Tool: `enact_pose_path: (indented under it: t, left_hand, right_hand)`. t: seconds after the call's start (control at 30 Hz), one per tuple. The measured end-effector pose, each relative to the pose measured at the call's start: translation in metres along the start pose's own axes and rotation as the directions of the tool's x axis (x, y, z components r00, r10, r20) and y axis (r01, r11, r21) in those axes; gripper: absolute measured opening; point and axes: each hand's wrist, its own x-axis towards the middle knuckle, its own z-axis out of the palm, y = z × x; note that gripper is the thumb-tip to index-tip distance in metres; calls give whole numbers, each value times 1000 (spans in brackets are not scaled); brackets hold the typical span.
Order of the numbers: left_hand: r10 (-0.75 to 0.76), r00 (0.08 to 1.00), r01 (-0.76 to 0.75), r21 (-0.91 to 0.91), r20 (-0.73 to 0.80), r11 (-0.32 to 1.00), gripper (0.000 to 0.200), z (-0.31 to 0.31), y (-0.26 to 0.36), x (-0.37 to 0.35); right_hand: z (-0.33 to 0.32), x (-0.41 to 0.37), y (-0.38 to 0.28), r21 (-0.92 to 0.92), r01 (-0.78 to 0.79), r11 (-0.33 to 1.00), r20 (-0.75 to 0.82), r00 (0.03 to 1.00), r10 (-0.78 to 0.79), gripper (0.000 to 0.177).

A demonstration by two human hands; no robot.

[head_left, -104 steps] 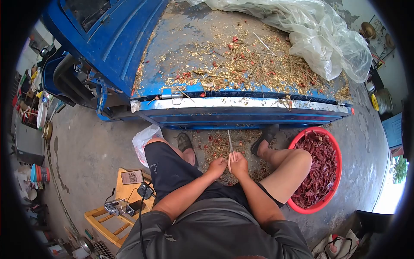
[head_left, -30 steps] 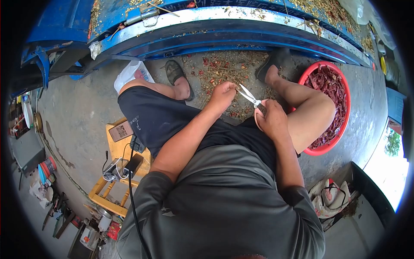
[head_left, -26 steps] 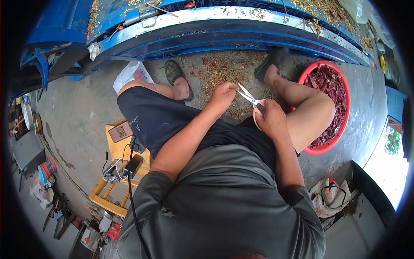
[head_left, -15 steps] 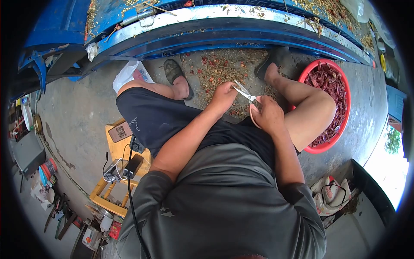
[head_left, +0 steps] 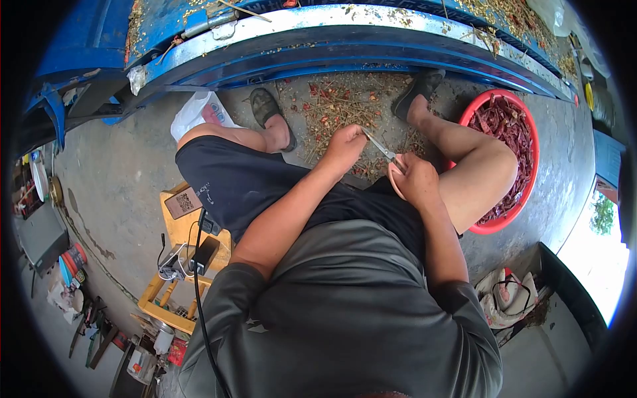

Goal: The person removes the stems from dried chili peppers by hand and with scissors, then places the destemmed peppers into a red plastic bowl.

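A pair of scissors [head_left: 380,145] with pinkish handles is in my right hand [head_left: 420,181], fingers wrapped in the loops. Its blades look closed and point up and left toward my left hand [head_left: 345,148]. The fingers of that hand are pinched together close to the blade tips; whatever they hold is too small to make out. Below both hands, dried stems and reddish bits [head_left: 335,109] litter the floor between my feet. Beside my right leg stands a red basin [head_left: 535,159] of dried red chillies [head_left: 507,129].
A blue metal frame with a pale edge [head_left: 298,28] crosses in front, strewn with plant scraps. At left are a white plastic bag [head_left: 194,117] and a wooden stool [head_left: 174,229] bearing a QR-code card and a dark device with cables. A patterned bag [head_left: 507,298] lies at lower right.
The scissor blades were spread apart and have now come together near my left fingers. Both hands stay in almost the same place.
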Motion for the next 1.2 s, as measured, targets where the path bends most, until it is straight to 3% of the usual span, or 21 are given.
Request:
enact_pose_path:
  t: [0.27,0.43,0.53,0.77,0.83,1.2]
  left_hand:
    - [3,1000,-3,-21,3,1000,10,0,3,-2]
    - [3,1000,-3,0,-14,1000,10,-2,-2,0]
    - [35,999,-35,-4,-12,999,11,-3,-10,3]
    - [38,999,-37,19,-17,999,10,-3,-9,3]
    - [44,999,-44,11,-22,999,9,-2,-9,3]
    - [31,1000,-31,-28,-5,999,12,-3,-8,3]
  right_hand:
    - [7,7,11,90,-48,995,116,993,37,33]
    - [0,11,4,100,-96,990,250,966,68,48]
    - [5,7,-3,132,-34,991,150,989,14,48]
    - [12,12,8,123,-71,990,160,986,51,52]
    - [8,13,3,67,-110,992,207,974,94,41]
    - [16,12,5,122,-63,991,140,989,46,38]
